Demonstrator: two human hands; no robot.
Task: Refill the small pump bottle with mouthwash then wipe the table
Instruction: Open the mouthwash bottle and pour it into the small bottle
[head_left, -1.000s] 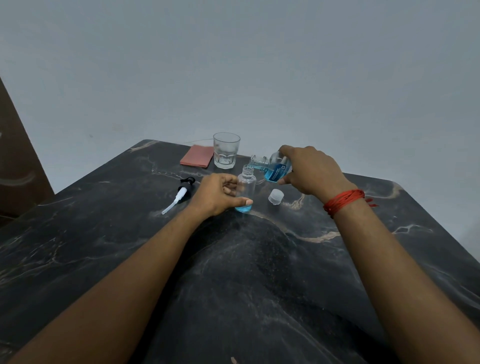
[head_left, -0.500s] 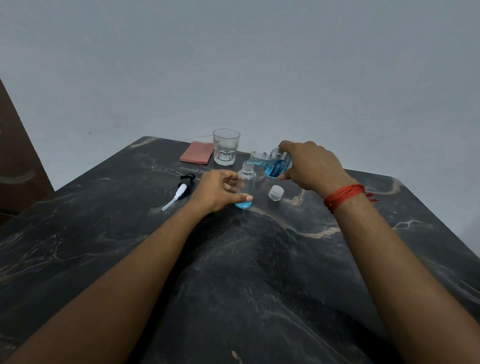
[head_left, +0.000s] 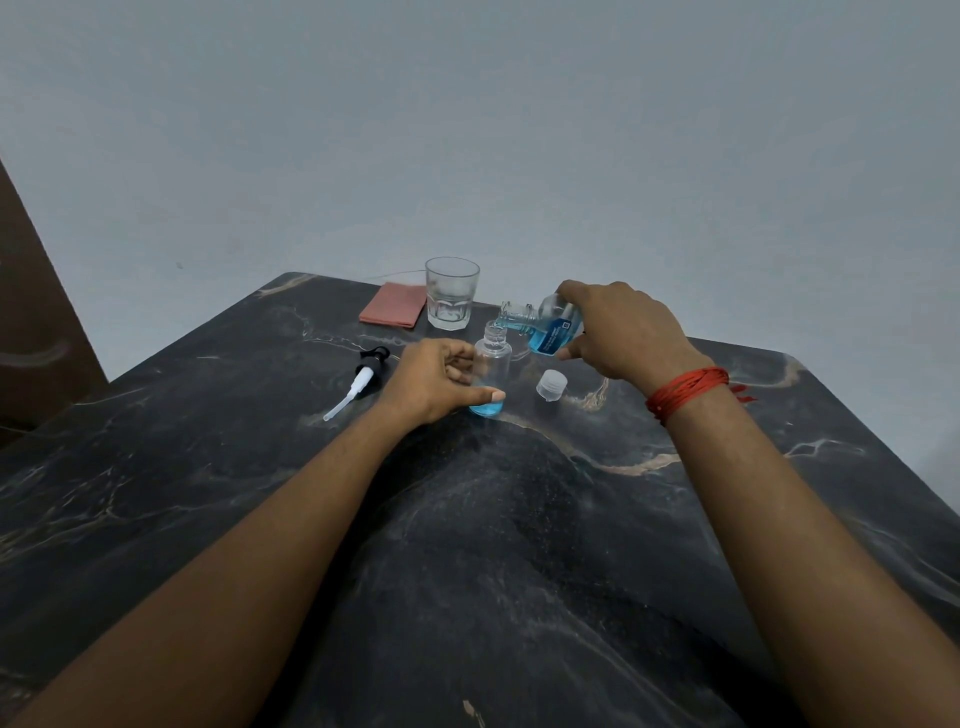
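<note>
Pump bottle (head_left: 492, 364): it stands upright on the dark marble surface (head_left: 519, 571), uncapped, with only a shallow blue layer at its base. Your left hand (head_left: 436, 379) closes around its lower body, thumb tip against the base. Judge this bottle light, thin-walled and easy to tip while nearly empty; grip low and press it down onto the surface, without squeezing hard enough to flex the wall.

Your right hand (head_left: 618, 327) grips the mouthwash bottle (head_left: 545, 325) around its body and holds it tilted, neck lowered over the narrow opening of the pump bottle. Blue liquid sits in the neck. This bottle looks like rigid clear plastic, and its weight will shift as liquid moves toward the neck. Hold it around the labelled middle and tilt gradually; the receiving mouth is narrow, so overshoot would likely spill.

The pump head (head_left: 363, 376) lies on its side to the left, well apart from the bottle. A small clear cap (head_left: 551, 385) rests just right of the pump bottle. A drinking glass (head_left: 451, 293) and a folded pink cloth (head_left: 394, 310) sit at the far edge; the cloth looks soft and suits the wiping step.
</note>
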